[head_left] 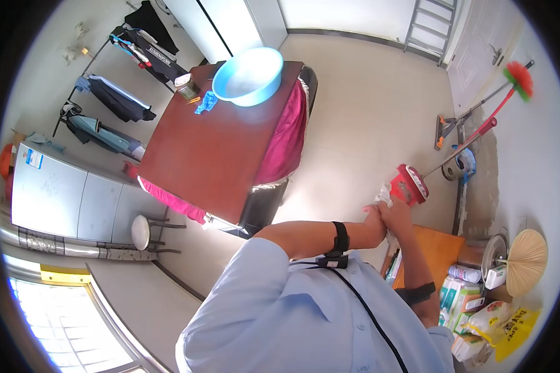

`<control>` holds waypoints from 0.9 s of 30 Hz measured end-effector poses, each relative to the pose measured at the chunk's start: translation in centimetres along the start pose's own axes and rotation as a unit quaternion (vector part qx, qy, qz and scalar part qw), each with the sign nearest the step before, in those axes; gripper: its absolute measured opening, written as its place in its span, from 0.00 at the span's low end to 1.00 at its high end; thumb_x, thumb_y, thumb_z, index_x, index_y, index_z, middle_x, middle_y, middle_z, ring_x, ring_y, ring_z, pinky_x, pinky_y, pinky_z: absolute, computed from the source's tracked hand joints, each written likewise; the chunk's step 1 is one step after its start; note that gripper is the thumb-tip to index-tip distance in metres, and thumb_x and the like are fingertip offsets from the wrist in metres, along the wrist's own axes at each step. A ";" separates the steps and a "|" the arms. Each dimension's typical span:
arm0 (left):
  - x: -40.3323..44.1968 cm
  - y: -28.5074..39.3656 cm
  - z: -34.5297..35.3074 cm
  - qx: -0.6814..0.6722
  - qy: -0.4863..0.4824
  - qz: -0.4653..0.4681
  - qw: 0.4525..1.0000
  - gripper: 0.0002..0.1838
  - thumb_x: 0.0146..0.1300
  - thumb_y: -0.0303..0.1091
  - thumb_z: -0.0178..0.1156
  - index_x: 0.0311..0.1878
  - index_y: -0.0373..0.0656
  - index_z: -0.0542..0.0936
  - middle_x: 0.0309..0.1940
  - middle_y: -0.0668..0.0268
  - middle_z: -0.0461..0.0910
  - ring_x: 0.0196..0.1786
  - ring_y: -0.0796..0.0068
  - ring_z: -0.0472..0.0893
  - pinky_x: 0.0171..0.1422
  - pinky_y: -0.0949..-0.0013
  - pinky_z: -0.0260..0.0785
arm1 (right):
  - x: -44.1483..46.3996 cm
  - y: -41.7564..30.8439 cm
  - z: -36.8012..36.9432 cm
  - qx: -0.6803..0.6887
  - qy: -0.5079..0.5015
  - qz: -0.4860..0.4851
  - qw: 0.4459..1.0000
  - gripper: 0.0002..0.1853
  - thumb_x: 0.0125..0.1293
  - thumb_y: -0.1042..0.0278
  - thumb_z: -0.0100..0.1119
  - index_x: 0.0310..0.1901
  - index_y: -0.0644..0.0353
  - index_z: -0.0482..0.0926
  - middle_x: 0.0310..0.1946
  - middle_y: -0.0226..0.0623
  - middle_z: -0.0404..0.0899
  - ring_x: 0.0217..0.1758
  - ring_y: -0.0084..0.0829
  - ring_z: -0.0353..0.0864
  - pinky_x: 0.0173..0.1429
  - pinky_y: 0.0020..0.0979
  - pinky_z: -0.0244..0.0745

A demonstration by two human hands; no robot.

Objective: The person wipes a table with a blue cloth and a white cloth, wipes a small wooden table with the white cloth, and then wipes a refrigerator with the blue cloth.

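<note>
Both of my hands are close together at the right of centre, above the floor beside the orange-brown cabinet (440, 248). My left hand (374, 225) and my right hand (397, 214) have their fingers closed round a crumpled whitish cloth (384, 195), part of which hangs out beyond the fingers. Just past them on the floor stands a red bucket (409, 185) with a mop handle (454, 153) rising from it. Much of the cloth is hidden by the hands.
A dark red table (199, 158) carries a blue basin (249, 76), a jar (185, 86) and a blue cloth (206, 102). Brooms lean on the right wall. A stool (141, 232) stands at the left, and packages (460, 298) are at the lower right.
</note>
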State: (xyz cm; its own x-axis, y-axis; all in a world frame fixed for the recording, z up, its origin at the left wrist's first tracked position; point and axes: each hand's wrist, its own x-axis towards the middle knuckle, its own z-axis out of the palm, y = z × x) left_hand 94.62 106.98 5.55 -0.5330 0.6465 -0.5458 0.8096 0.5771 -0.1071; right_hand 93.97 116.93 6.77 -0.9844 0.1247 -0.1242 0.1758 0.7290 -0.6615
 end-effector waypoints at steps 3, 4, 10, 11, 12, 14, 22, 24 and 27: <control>1.0 -0.1 0.3 -0.081 -0.095 0.004 0.992 0.25 0.62 0.41 0.60 0.62 0.50 0.82 0.66 0.58 0.76 0.66 0.41 0.71 0.53 0.30 0.70 | -0.4 0.6 1.8 -0.026 0.083 0.057 0.995 0.24 0.63 0.51 0.57 0.44 0.70 0.82 0.36 0.63 0.82 0.44 0.59 0.83 0.51 0.51 0.77; 1.5 -0.3 0.5 -0.099 -0.101 0.001 0.990 0.26 0.62 0.42 0.60 0.64 0.50 0.81 0.68 0.58 0.74 0.68 0.38 0.69 0.55 0.29 0.69 | -0.1 1.0 2.2 -0.026 0.092 0.045 0.994 0.24 0.62 0.51 0.57 0.44 0.69 0.82 0.36 0.64 0.82 0.44 0.59 0.83 0.51 0.51 0.77; 0.6 -0.9 3.4 0.094 -0.007 -0.012 0.995 0.35 0.66 0.50 0.55 0.76 0.54 0.67 0.79 0.56 0.56 0.75 0.19 0.49 0.64 0.15 0.55 | 0.0 0.5 -0.2 0.131 -0.085 0.083 0.984 0.25 0.65 0.50 0.59 0.47 0.70 0.83 0.38 0.55 0.85 0.41 0.45 0.86 0.48 0.41 0.78; 0.4 -1.9 2.7 0.093 -0.033 0.027 0.995 0.37 0.67 0.52 0.54 0.79 0.54 0.63 0.81 0.55 0.53 0.76 0.17 0.45 0.65 0.13 0.52 | -0.4 0.3 -0.7 0.184 -0.107 0.113 0.971 0.25 0.66 0.51 0.59 0.49 0.70 0.83 0.38 0.51 0.86 0.41 0.40 0.86 0.48 0.38 0.78; 1.2 -2.3 3.4 0.082 0.016 0.013 0.996 0.39 0.67 0.54 0.53 0.80 0.55 0.60 0.81 0.55 0.53 0.76 0.16 0.44 0.64 0.11 0.51 | -0.8 0.2 -1.0 0.235 -0.130 0.143 0.953 0.25 0.67 0.52 0.60 0.50 0.70 0.83 0.39 0.47 0.86 0.41 0.35 0.86 0.48 0.36 0.78; 2.6 -3.0 6.4 0.055 0.105 -0.016 0.993 0.41 0.67 0.57 0.50 0.82 0.56 0.55 0.80 0.55 0.53 0.75 0.13 0.42 0.62 0.08 0.48 | -1.5 -0.4 -1.3 0.301 -0.153 0.146 0.930 0.24 0.68 0.53 0.60 0.50 0.71 0.83 0.38 0.41 0.86 0.41 0.29 0.83 0.47 0.34 0.78; 6.5 1.4 10.5 -0.476 0.302 0.113 0.818 0.28 0.74 0.43 0.45 0.76 0.53 0.63 0.73 0.61 0.66 0.77 0.54 0.61 0.80 0.49 0.55 | -0.1 -2.7 1.0 -0.044 0.044 -0.046 0.997 0.21 0.63 0.53 0.61 0.47 0.65 0.82 0.41 0.52 0.84 0.43 0.49 0.85 0.48 0.44 0.79; 4.6 4.0 7.5 -0.218 0.258 0.070 0.939 0.27 0.73 0.41 0.48 0.74 0.53 0.65 0.71 0.64 0.69 0.75 0.62 0.65 0.80 0.55 0.57 | 0.1 -3.8 0.8 -0.142 0.075 -0.068 0.985 0.21 0.62 0.51 0.61 0.46 0.63 0.82 0.42 0.54 0.83 0.44 0.56 0.83 0.49 0.49 0.79; 5.1 4.4 8.3 -0.565 0.217 0.138 0.784 0.26 0.70 0.34 0.50 0.71 0.53 0.69 0.70 0.65 0.71 0.74 0.64 0.68 0.79 0.57 0.57 | 1.3 -0.9 1.5 -0.145 0.021 -0.049 0.988 0.25 0.62 0.48 0.60 0.49 0.63 0.82 0.45 0.56 0.82 0.45 0.56 0.83 0.51 0.49 0.79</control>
State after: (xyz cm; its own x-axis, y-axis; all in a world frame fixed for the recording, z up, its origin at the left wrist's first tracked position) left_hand 97.49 108.65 -4.63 -0.6072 0.7924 -0.0583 0.3048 0.3001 0.9039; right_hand 92.55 115.37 6.10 -0.9971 0.0672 -0.0343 0.0754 0.9003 -0.4287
